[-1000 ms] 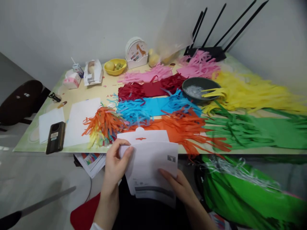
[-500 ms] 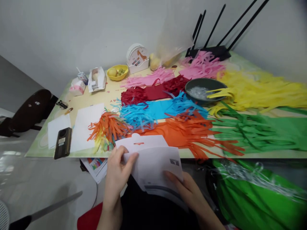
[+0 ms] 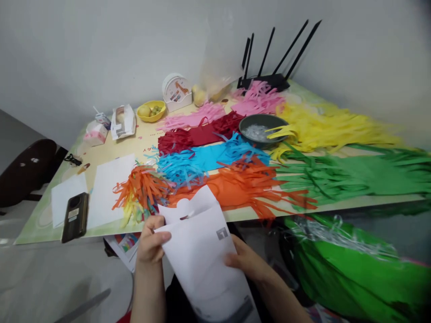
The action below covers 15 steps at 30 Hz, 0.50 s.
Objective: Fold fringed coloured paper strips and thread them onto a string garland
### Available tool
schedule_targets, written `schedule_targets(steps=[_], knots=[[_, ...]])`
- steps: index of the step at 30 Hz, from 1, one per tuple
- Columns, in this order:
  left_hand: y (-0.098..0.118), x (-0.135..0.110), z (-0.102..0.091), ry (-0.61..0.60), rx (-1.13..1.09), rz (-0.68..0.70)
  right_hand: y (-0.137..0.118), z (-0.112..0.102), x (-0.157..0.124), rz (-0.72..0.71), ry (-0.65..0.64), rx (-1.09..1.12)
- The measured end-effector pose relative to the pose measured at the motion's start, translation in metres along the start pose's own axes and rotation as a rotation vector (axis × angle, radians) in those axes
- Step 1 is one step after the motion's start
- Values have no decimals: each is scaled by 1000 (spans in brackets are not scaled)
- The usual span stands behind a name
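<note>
A white paper packet (image 3: 202,251) with a hang-hole tab and a small dark printed square is held over my lap, in front of the table edge. My left hand (image 3: 151,237) pinches its upper left corner, thumb on the front. At its right edge, my right hand (image 3: 244,260) grips with the thumb on the front and the fingers behind. The packet's top edge looks slightly parted near the tab; its inside is hidden. Just beyond lie an orange fringed paper strip (image 3: 232,190) and a multicoloured tassel bunch (image 3: 143,188).
Blue (image 3: 215,157), dark red (image 3: 205,134), green (image 3: 370,175) and yellow (image 3: 330,128) fringed paper covers the table around a dark bowl (image 3: 249,120). A phone (image 3: 74,217) and white sheets (image 3: 109,193) lie left. A router (image 3: 266,82) stands behind; a green bag (image 3: 353,269) is below right.
The packet has turned more upright and dropped lower, showing more of its front. My left hand has moved left and down with its corner. The view has shifted, moving the table contents leftward.
</note>
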<state>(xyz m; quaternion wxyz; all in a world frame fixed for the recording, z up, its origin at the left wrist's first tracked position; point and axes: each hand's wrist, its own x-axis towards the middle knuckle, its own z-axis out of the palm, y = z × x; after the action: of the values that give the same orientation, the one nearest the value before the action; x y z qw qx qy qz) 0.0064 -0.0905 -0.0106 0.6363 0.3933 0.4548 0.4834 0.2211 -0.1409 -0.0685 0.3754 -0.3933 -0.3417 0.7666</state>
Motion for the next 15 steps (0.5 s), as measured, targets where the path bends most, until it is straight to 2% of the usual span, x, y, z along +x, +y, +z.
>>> schedule_targets(steps=[2,5,8,10,13,15], knots=[[-1,3,5,54,-40,44,-2,1,5,-45,66,-32],[-7,9,11,174,-25,108,-7,0,9,-142,329,-152],[-17,12,15,182,-4,42,-10,-2,7,-222,538,-309],[-23,11,14,194,-17,-2,-10,-5,6,-228,562,-385],[-29,8,12,296,-32,36,-11,-11,6,-246,437,-441],[-31,6,11,310,-18,37,-13,-15,7,-329,379,-398]])
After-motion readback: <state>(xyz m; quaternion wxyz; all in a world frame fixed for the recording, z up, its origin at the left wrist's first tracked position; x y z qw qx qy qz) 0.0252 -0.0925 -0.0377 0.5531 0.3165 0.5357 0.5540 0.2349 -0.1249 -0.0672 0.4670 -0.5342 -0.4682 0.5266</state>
